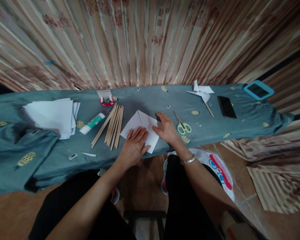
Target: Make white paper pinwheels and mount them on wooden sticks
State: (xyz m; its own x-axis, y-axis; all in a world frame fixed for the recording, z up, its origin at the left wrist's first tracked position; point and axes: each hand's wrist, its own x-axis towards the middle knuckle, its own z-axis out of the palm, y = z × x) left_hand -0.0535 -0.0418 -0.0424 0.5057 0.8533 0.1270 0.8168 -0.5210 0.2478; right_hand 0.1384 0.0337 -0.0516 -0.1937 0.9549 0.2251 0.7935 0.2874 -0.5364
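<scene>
A white square of paper (143, 121) lies turned like a diamond on the cloth, with lines running from its corners toward the middle. Spread flat on its lower left part is my left hand (134, 146), fingers stretched out. My right hand (166, 128) rests at the paper's right corner, thumb and fingers apart, its palm side hidden. Just right of that hand lie scissors (183, 125) with light green handles. Left of the paper is a loose bundle of wooden sticks (114, 126), and beside it a green and white glue stick (92, 123).
A stack of white paper (51, 116) lies at the left. A small red box (106, 99) of metal bits stands open at the back. Toward the right are a paper pinwheel (202, 93) on a stick, a black phone (226, 107) and a blue-framed device (258, 90).
</scene>
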